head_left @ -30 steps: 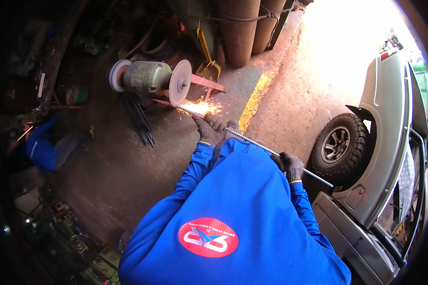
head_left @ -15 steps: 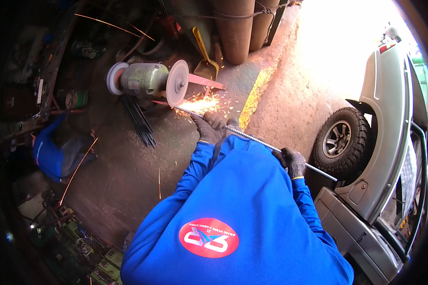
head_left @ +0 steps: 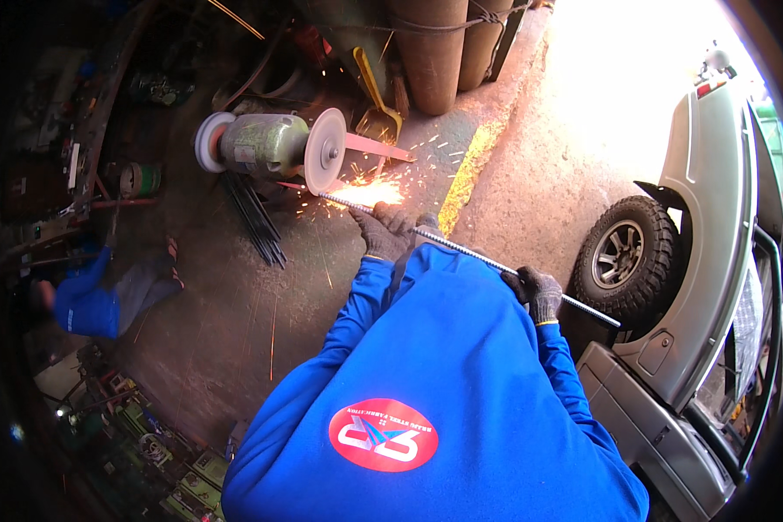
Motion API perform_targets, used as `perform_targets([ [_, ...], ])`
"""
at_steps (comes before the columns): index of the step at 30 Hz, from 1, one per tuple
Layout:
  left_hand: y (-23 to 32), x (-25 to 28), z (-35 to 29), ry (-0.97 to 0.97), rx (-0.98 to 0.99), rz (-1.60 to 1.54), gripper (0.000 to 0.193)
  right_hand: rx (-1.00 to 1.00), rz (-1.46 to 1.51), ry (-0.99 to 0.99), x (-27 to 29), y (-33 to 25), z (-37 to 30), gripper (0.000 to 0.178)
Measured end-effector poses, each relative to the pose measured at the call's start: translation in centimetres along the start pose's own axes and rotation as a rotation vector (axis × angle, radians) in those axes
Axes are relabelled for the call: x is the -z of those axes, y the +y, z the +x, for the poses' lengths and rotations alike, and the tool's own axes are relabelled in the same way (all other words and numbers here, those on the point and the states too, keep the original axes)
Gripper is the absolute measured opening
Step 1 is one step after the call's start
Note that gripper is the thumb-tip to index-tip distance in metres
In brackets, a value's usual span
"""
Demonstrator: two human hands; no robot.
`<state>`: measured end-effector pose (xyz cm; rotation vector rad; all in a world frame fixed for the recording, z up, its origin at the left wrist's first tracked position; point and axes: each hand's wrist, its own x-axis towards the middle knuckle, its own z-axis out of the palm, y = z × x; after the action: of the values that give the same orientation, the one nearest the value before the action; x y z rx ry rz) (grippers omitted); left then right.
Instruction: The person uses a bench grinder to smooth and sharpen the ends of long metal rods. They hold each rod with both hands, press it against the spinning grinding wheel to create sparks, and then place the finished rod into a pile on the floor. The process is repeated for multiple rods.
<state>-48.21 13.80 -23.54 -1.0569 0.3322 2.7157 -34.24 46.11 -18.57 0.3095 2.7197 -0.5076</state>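
A long ribbed steel rebar [head_left: 467,250] slants across in front of me, its far left end against the lower edge of a pale grinding wheel [head_left: 326,151]. Bright sparks [head_left: 367,192] fly from that contact. The wheel belongs to a green bench grinder [head_left: 265,144]. My left hand [head_left: 384,233], in a dark knit glove, is closed around the bar close to the sparks. Farther back along it, my gloved right hand [head_left: 541,294] grips the bar, whose free end sticks out past the hand to the right.
Several thin dark rods [head_left: 254,219] lie below the grinder. A yellow dustpan [head_left: 379,122] and brown cylinders [head_left: 431,56] stand beyond it. A vehicle with a spare wheel [head_left: 619,258] is close on my right. Another person in blue [head_left: 87,300] crouches at left, near cluttered machinery [head_left: 152,448].
The rebar has shifted only slightly, and both hands keep their grip. The spark spray has spread a little differently. The other person at left has moved and changed posture.
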Motion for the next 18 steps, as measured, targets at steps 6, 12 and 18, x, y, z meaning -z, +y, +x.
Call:
perform_targets([
  [6,-0.3,-1.1,-0.5,-0.076,0.011,-0.019,0.069,-0.042,0.047,-0.065,1.0,-0.5,0.3,0.052],
  [12,-2.2,-7.4,-1.6,0.059,-0.110,0.267,0.068,-0.100,0.122,-0.053,-1.8,2.0,0.1,0.043],
  [18,-3.3,-5.8,0.5,-0.042,0.009,0.233,0.069,-0.172,0.703,-0.127,-4.1,3.8,-1.3,0.035],
])
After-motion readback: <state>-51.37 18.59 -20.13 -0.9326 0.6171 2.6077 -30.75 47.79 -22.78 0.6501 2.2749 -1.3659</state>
